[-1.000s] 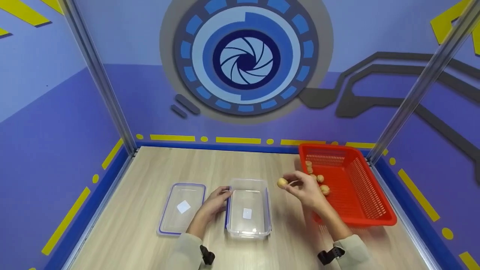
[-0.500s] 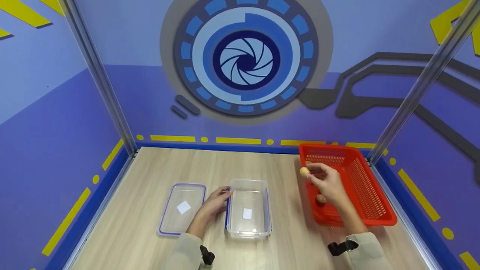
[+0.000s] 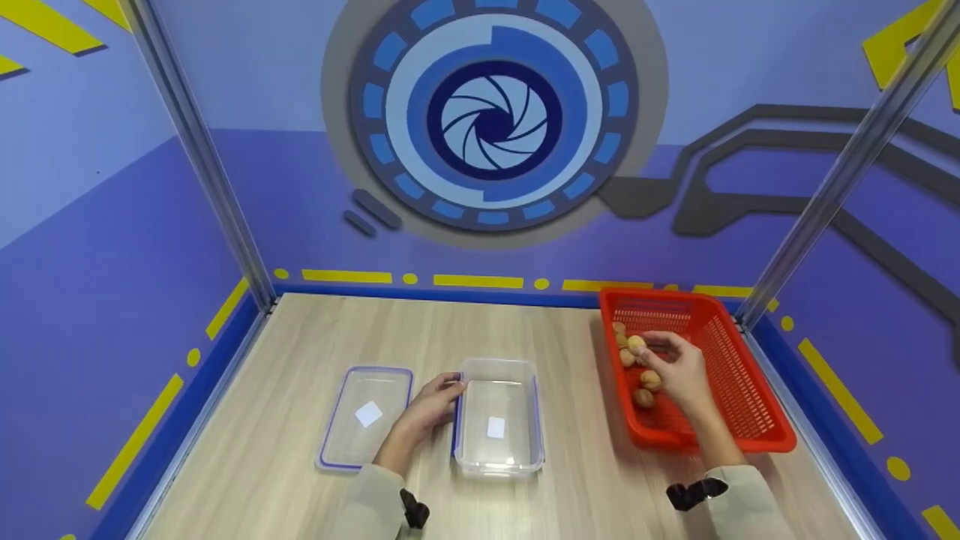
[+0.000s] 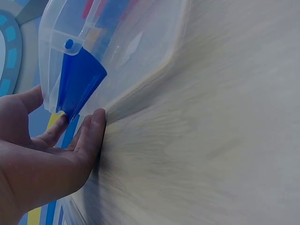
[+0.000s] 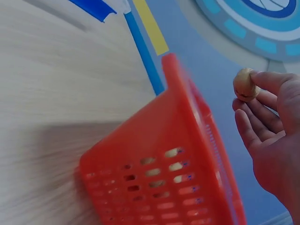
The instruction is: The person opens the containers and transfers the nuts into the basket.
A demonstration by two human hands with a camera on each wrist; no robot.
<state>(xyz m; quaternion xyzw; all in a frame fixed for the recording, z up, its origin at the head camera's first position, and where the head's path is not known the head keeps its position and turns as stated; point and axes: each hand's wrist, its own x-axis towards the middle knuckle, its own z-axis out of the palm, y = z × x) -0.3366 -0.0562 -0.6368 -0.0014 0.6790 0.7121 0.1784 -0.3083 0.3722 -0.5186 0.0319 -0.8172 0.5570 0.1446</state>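
Note:
In the head view, a clear plastic food container [image 3: 497,405] with blue side latches stands lidless, a white square inside it. My left hand [image 3: 429,409] rests its fingertips against the container's left side. In the left wrist view its fingers [image 4: 93,133] lie fairly straight beside the hanging blue latch [image 4: 79,82]. At the right, my right hand [image 3: 679,375] pinches a walnut [image 3: 636,344] between thumb and fingers, above the red basket [image 3: 739,360]. The right wrist view has this walnut [image 5: 246,85] higher than the basket's rim. Several walnuts [image 3: 650,380] lie along the basket's left side.
A clear lid with a blue seal [image 3: 364,420] and a white square lies flat left of the container. Wooden tabletop [image 3: 570,465] separates container and basket. Blue printed walls [image 3: 300,202] enclose the table at the back and sides.
My right hand has moved rightward with the walnut, from over the tabletop beside the basket to over the basket. My left hand and the container have stayed put.

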